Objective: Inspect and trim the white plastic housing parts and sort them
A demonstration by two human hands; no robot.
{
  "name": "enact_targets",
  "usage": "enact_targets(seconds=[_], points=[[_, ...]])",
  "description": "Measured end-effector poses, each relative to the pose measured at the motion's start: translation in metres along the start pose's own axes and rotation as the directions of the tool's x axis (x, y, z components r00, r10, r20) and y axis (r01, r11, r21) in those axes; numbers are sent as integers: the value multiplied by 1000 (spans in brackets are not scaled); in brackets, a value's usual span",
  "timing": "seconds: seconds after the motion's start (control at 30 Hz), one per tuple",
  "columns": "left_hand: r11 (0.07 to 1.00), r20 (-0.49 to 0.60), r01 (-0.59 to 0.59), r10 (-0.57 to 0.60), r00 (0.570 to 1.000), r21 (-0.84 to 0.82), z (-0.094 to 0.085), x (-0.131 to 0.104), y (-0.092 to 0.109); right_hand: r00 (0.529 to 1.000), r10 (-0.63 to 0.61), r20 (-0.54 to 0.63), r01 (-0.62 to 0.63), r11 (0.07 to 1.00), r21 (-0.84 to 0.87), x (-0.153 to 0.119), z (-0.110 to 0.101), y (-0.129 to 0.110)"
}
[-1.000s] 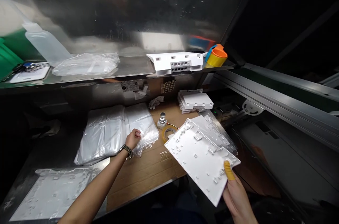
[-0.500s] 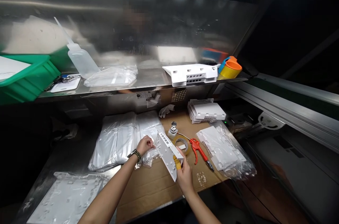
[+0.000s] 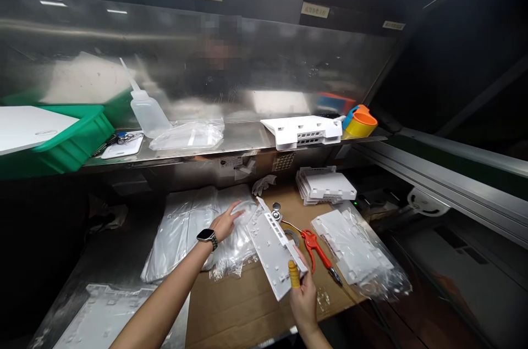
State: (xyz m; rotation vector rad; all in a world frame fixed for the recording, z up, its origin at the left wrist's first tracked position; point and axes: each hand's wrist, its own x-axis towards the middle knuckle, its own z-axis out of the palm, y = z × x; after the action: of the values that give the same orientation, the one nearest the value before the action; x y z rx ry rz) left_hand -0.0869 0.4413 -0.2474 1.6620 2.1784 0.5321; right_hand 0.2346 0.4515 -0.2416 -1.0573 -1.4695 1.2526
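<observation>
My right hand, its thumb wrapped in yellow, grips the lower right edge of a white plastic part. The part is held tilted over the cardboard, its studded face towards me. My left hand, with a watch on the wrist, has its fingers apart and holds nothing; it is over the clear plastic bags, to the left of the part. Just right of the part lies a red air gun, and a small metal-topped bottle stands behind it.
White parts are stacked at the back right, with bagged parts nearer. Another bagged part lies at the front left. A shelf above holds a green bin, a squeeze bottle, a white part and tape rolls.
My left hand has opened and moved away from the part's edge, up over the bags. The view has shifted. My right hand still holds the white part.
</observation>
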Motion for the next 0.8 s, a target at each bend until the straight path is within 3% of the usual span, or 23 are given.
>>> enact_targets(seconds=[0.1, 0.23, 0.4, 0.57, 0.7, 0.8], points=[[999, 58, -45, 46, 997, -12, 2, 5, 5, 990, -139, -12, 138, 990, -32, -7, 0, 6], [1000, 87, -20, 21, 996, -18, 10, 11, 8, 958, -275, 85, 282, 955, -86, -11, 6, 11], [996, 31, 3, 0, 1000, -92, 17, 9, 12, 960, -261, 105, 273, 953, -129, -8, 15, 14], [992, -48, 7, -13, 999, -127, 8, 7, 22, 943, -272, 192, 304, 938, -163, -12, 11, 23], [999, -143, -5, -3, 990, -54, -5, -2, 35, 936, -239, 260, 293, 936, -193, -18, 6, 25], [995, -153, -86, 94, 984, 57, -5, -19, 56, 950, -146, 276, 204, 959, -195, -17, 4, 12]])
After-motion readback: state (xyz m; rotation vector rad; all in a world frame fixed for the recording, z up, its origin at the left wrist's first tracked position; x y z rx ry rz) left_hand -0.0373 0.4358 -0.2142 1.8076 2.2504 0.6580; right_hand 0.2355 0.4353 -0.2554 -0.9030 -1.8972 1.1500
